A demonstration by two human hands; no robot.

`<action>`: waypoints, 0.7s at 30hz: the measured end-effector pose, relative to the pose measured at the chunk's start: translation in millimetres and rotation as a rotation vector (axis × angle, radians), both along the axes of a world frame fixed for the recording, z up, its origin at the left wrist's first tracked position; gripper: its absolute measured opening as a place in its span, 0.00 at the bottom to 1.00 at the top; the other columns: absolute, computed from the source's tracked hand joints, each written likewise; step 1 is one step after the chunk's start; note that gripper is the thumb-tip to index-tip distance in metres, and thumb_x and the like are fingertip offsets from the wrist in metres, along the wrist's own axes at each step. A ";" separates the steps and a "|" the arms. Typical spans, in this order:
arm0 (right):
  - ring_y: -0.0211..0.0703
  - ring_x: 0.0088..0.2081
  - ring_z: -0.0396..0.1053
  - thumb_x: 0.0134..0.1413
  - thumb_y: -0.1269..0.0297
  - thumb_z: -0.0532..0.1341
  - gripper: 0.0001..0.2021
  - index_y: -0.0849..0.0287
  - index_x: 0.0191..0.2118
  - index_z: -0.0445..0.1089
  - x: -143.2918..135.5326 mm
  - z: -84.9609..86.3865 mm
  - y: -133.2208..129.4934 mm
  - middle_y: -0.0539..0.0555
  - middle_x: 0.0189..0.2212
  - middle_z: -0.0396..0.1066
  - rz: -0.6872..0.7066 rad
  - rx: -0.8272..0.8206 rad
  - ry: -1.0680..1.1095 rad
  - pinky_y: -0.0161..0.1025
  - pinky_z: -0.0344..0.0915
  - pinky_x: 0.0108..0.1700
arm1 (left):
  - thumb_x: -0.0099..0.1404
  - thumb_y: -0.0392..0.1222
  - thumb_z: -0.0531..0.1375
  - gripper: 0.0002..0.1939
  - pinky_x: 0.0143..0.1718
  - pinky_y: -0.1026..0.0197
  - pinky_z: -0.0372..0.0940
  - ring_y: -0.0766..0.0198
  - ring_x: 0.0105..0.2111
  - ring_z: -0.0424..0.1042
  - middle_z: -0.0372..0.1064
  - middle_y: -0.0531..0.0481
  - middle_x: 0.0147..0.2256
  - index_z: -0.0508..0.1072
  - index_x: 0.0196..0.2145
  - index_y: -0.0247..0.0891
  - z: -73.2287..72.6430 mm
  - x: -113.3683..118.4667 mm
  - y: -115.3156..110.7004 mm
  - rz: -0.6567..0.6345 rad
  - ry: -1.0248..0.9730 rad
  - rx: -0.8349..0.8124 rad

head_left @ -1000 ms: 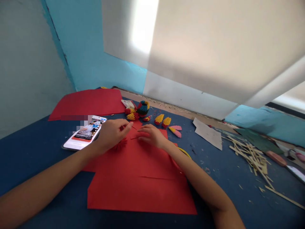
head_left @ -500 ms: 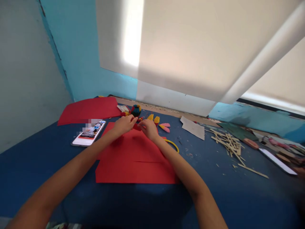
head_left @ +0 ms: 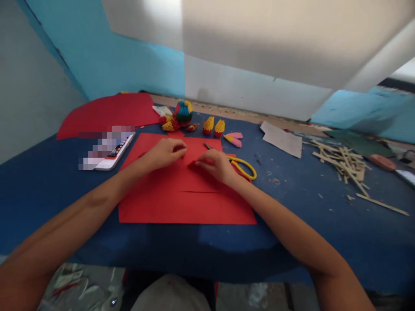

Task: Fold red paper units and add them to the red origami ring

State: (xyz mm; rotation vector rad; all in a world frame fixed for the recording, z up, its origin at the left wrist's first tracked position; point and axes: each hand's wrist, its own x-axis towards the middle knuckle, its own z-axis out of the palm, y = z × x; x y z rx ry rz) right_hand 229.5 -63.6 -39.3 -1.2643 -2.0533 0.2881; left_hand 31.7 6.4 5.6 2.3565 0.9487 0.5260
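Note:
Over the red paper sheet (head_left: 181, 207) both hands work close together. My right hand (head_left: 217, 165) pinches a small piece of red paper (head_left: 192, 164), hard to tell from the sheet beneath. My left hand (head_left: 167, 153) has its thumb and fingers curled together; whatever is between them is too small to make out. Yellow-handled scissors (head_left: 251, 166) lie beside and partly behind my right hand, blade tip showing past it. Beyond the sheet stand folded-paper pieces: a multicoloured ball-like one (head_left: 184, 113), two yellow-and-red cones (head_left: 214, 126) and a pink-and-yellow one (head_left: 234, 139).
A phone (head_left: 113, 157) lies left of the sheet, with a larger red sheet (head_left: 110, 114) behind it. To the right are grey card (head_left: 282, 139), a heap of thin strips (head_left: 348, 164) and a green sheet (head_left: 359, 143). A wall closes off the back.
The view has tipped downward, bringing the floor and lap into sight. My hands have moved apart and back from the folded-paper pieces, uncovering the scissors.

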 end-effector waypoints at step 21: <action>0.48 0.53 0.64 0.60 0.61 0.57 0.08 0.57 0.35 0.71 3.7 21.1 -12.9 0.56 0.48 0.64 0.035 0.157 0.043 0.49 0.60 0.54 | 0.58 0.36 0.56 0.06 0.31 0.63 0.67 0.59 0.34 0.76 0.74 0.49 0.32 0.71 0.33 0.35 8.6 9.6 -17.6 -0.025 -0.208 -0.381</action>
